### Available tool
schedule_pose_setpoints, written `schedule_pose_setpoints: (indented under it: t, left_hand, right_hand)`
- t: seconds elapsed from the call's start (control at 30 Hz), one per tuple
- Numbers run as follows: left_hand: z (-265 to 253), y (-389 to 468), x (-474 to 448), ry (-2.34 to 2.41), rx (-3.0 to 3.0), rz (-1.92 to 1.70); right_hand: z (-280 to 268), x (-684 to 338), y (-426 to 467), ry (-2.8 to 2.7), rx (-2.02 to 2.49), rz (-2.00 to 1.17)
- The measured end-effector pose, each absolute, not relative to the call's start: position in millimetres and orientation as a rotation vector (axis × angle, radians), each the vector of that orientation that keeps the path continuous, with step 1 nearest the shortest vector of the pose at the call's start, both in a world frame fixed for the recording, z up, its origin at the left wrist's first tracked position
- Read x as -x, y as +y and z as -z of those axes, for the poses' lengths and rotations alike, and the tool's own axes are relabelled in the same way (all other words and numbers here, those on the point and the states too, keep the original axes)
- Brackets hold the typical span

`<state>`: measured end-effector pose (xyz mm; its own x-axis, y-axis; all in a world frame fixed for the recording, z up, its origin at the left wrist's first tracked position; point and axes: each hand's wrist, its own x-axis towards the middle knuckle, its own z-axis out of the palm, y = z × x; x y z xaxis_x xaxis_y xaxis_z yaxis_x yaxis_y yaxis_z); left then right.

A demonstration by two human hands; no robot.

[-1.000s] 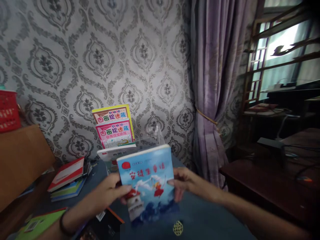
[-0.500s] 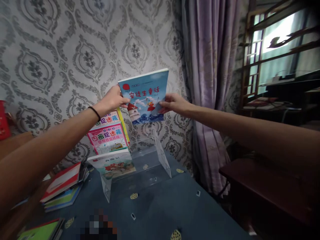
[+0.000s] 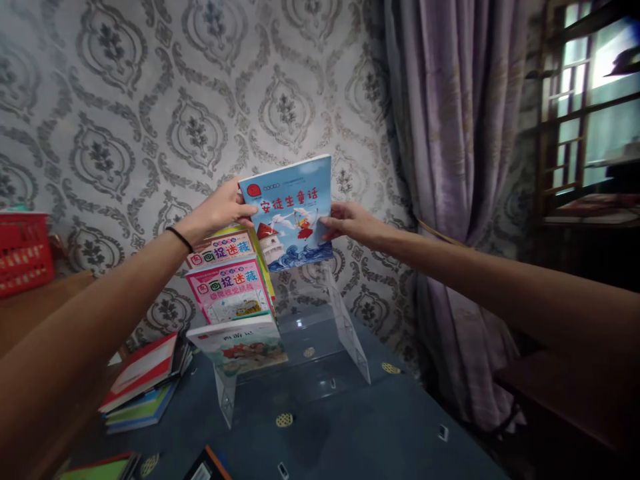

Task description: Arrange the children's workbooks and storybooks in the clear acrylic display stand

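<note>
Between my two hands is a blue storybook [image 3: 295, 207] with red lettering, its cover facing me and tilted slightly. My left hand [image 3: 225, 210] grips its left edge, thumb on the front. On the opposite edge, my right hand [image 3: 353, 223] pinches the cover side, fingers partly behind. Below stands a clear tiered book rack [image 3: 347, 330]. Its left half carries a pale book [image 3: 245, 347] in front, a pink book [image 3: 233, 293] behind that, and another pink-lettered book [image 3: 223, 250] higher up, partly covered by my left wrist.
Stacked books [image 3: 143, 377] lie left of the rack on the dark tablecloth [image 3: 350, 433]. A green book [image 3: 97, 470] and a black book [image 3: 205, 467] are at the near edge. A red basket [image 3: 25, 253] stands far left. Purple curtain [image 3: 455, 133] hangs at right.
The blue book is lower relative to the wall and nearer the rack, still in both hands. My view has turned left, bringing more of the red basket into sight.
</note>
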<state>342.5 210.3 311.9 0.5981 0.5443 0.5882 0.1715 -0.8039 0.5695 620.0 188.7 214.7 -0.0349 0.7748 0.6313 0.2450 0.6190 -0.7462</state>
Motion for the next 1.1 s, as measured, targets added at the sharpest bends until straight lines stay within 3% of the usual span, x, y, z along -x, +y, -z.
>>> schedule_pose_setpoints:
  t: [0.47, 1.1]
  left_hand:
    - [-312.8, 223.0, -317.8, 0.634, -2.399, -1.193]
    - [-357.0, 205.6, -269.8, 0.537, -2.454, -1.424]
  right_hand:
    - [-229.7, -604.0, 187.7, -1.648, 0.800, -0.401]
    - [-280.9, -565.8, 178.0, -1.718, 0.695, -0.212]
